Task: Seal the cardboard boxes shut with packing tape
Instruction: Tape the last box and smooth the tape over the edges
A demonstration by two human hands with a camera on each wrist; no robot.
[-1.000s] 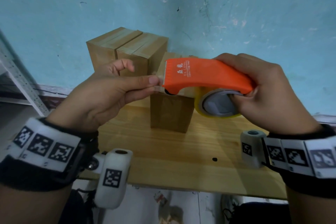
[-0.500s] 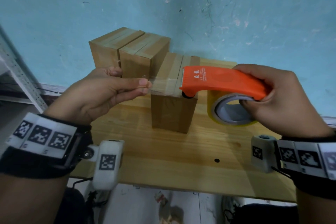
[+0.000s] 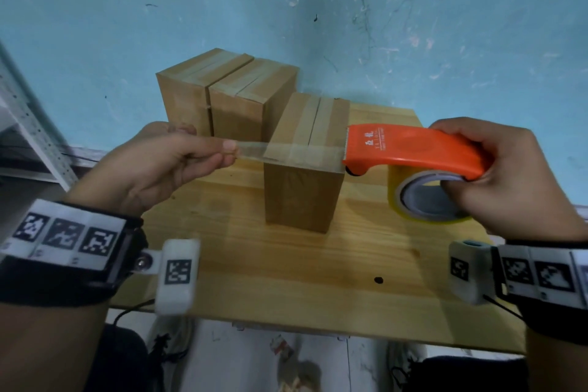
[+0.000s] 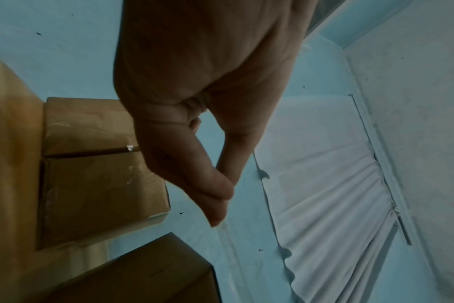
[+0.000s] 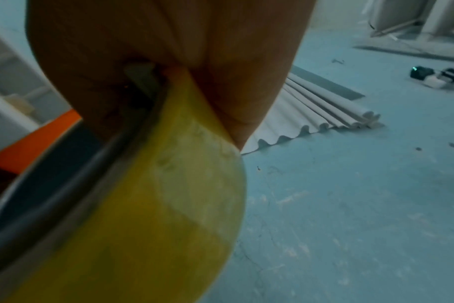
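Left hand (image 3: 159, 165): raised over the near left of the worktop (image 3: 286, 283), back of hand up, thumb and forefinger pinching the free end of a clear tape strip (image 3: 251, 149); the other fingers curl under.

Right hand (image 3: 509, 181): raised at the right, fingers wrapped over the orange tape dispenser (image 3: 410, 149), thumb inside the core of the yellowish tape roll (image 3: 429, 200).

Tape strip: stretched level between the two hands, running across the near top edge of the front cardboard box (image 3: 305, 175); whether it touches the box cannot be told.

Front cardboard box: upright, mid-worktop, between the hands.

Two further cardboard boxes (image 3: 222, 99): side by side behind it, touching, near the blue wall (image 3: 286, 9).
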